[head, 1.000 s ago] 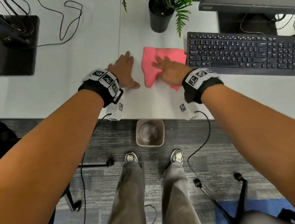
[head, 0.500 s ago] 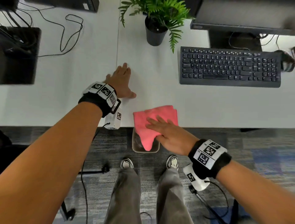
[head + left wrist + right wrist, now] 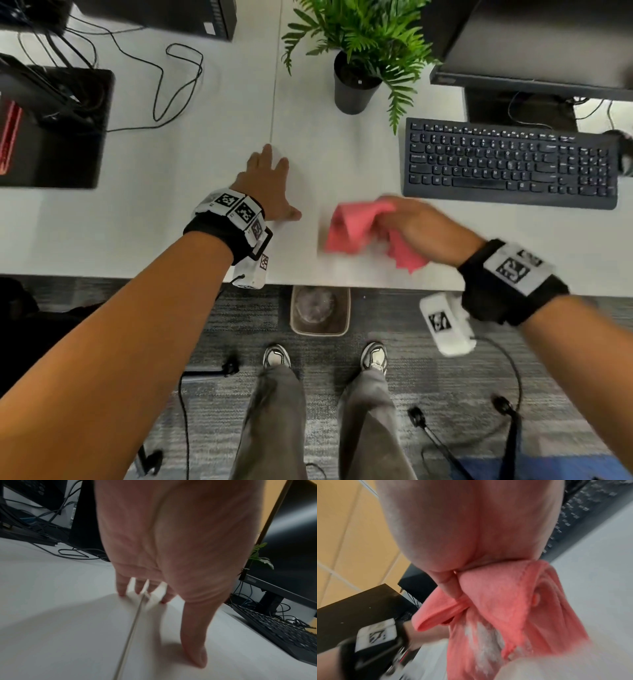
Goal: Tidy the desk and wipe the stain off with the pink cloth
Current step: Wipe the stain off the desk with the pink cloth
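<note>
The wiping looks well along, perhaps near its end: the white desk point(image 3: 342, 164) shows no stain anywhere in the head view, though the patch under the cloth and hand is hidden, so I cannot say for certain that it is clean. The right wrist view shows whitish, crumbly residue caught in the folds of the pink cloth point(image 3: 505, 608), which suggests it has picked something up. Directly below the desk's front edge, between it and the person's shoes, stands a small waste bin point(image 3: 320, 313) with something pale inside — a likely place to shake the cloth out, by my judgement. As for tidying, the keyboard point(image 3: 510, 164) lies square in front of the monitor and the potted plant point(image 3: 354, 85) stands upright behind the working area; what remains seems to be disposing of the residue and putting the cloth away. The right hand point(image 3: 418, 226) has its fingers curled round the bunched cloth, gripping it just above or on the desk near the front edge, a little in front of the keyboard's near left corner; the picture is motion-blurred, so contact with the surface cannot be told. The left hand point(image 3: 270, 185) holds nothing — its fingers are straight and spread, tips and thumb pressed on the desk over the seam between the two panels, bracing, with the forearm reaching forward from the lower left.
</note>
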The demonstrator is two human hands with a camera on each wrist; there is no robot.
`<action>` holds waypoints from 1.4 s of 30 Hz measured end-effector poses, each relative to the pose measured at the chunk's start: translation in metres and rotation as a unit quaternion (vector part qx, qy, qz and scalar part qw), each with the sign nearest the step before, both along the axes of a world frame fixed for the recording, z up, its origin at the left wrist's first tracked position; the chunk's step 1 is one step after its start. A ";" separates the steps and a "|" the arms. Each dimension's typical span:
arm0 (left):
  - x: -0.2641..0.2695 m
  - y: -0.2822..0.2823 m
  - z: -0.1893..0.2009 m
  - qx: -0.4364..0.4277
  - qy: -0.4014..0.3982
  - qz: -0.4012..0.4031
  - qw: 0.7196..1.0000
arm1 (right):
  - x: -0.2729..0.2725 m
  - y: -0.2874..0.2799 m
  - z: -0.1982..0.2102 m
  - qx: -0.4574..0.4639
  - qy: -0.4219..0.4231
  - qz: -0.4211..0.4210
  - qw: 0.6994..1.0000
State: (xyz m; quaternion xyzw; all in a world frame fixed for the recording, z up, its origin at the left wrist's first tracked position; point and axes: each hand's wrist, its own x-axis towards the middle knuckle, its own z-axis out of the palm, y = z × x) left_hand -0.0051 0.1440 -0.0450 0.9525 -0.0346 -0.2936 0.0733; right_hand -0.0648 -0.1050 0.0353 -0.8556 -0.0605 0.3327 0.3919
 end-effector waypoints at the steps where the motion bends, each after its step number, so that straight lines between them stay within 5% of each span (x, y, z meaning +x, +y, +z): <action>1: -0.001 0.000 0.001 0.010 -0.001 0.008 1.000 | 0.018 0.002 0.005 -0.035 -0.052 0.005 0.998; 7: -0.001 0.001 0.002 0.018 -0.006 0.008 1.000 | 0.108 0.041 -0.006 -0.122 -0.247 0.060 0.960; 10: -0.001 0.001 0.002 0.013 -0.014 0.018 1.000 | 0.128 0.067 -0.034 -0.202 -0.176 0.185 0.946; 13: -0.002 0.002 0.001 0.014 -0.015 0.016 1.000 | 0.132 0.082 -0.071 -0.265 -0.091 0.205 0.938; 19: 0.006 0.011 0.006 0.000 0.024 0.013 1.000 | 0.102 0.067 -0.102 -0.291 -0.182 0.263 0.902; 35: 0.002 -0.002 0.004 0.000 0.018 0.034 0.999 | -0.105 0.029 -0.108 -0.176 -0.200 0.295 0.918; 42: -0.001 -0.002 -0.005 0.009 -0.008 0.022 1.000 | -0.107 -0.006 -0.051 -0.013 0.004 0.177 0.984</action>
